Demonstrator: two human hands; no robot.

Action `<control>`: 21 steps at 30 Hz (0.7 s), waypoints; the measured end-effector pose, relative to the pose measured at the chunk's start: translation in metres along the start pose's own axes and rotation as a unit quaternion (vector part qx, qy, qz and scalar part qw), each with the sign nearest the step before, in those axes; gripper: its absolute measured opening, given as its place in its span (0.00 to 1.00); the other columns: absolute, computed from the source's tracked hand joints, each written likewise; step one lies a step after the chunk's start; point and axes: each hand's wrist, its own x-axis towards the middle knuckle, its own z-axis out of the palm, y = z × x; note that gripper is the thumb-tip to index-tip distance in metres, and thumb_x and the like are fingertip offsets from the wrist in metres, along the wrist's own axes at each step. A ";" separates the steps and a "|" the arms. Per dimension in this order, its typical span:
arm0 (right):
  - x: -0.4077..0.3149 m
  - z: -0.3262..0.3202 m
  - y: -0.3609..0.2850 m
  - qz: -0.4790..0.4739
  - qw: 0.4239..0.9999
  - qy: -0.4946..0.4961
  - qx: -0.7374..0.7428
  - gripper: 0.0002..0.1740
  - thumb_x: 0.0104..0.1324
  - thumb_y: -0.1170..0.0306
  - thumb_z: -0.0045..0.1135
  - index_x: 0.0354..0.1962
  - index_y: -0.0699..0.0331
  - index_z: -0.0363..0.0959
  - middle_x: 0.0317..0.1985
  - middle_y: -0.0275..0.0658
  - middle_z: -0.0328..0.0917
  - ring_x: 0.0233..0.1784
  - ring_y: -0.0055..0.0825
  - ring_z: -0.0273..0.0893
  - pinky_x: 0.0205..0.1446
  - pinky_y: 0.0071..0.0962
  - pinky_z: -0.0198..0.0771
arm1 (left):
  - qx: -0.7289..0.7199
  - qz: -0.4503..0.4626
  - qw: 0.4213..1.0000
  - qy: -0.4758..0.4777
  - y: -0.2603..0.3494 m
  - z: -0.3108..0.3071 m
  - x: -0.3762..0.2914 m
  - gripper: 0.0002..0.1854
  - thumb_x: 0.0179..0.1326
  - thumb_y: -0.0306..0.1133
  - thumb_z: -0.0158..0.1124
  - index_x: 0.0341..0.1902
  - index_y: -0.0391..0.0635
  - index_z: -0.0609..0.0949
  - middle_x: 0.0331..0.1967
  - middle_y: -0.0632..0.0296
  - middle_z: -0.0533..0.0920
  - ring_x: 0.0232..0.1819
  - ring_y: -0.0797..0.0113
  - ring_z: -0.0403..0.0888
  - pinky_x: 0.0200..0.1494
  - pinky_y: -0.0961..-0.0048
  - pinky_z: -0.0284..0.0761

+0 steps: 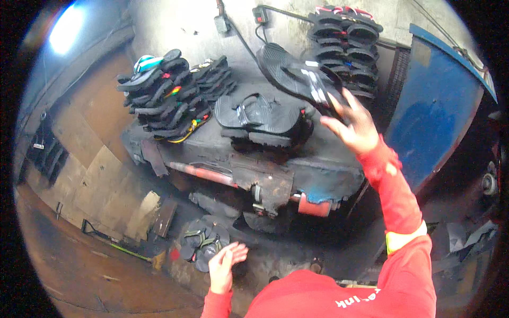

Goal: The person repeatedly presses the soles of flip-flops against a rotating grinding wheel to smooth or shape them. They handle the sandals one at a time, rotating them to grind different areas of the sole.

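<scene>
My right hand (352, 125) is raised over the bench with its thumb and fingers at the near end of a black flip-flop (280, 69). That flip-flop has white marks on its strap and is tilted up in front of the wall; its exact contact with my fingers is blurred. Below it, a short stack of black flip-flops (260, 119) lies on the dark bench (206, 149). My left hand (226, 264) hangs low in front of me, holding nothing. Beyond it, a pair of flip-flops with olive straps (203, 240) lies near the floor.
Stacked flip-flops (163, 95) with coloured straps fill the bench's left side. A tall stack (345, 51) stands at the back right. A blue panel (433, 103) borders the right. Switch boxes (260, 15) and cables hang on the wall. A green-handled broom (131, 252) lies left.
</scene>
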 end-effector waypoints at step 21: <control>0.159 0.118 0.045 0.049 0.891 -0.451 -0.026 0.34 0.64 0.47 0.60 0.66 0.42 0.69 0.55 0.52 0.80 0.56 0.42 0.81 0.60 0.35 0.70 | 0.197 -0.218 0.919 0.263 -0.114 -0.055 -0.126 0.22 0.68 0.45 0.63 0.49 0.35 0.83 0.39 0.52 0.87 0.40 0.60 0.87 0.44 0.66 0.81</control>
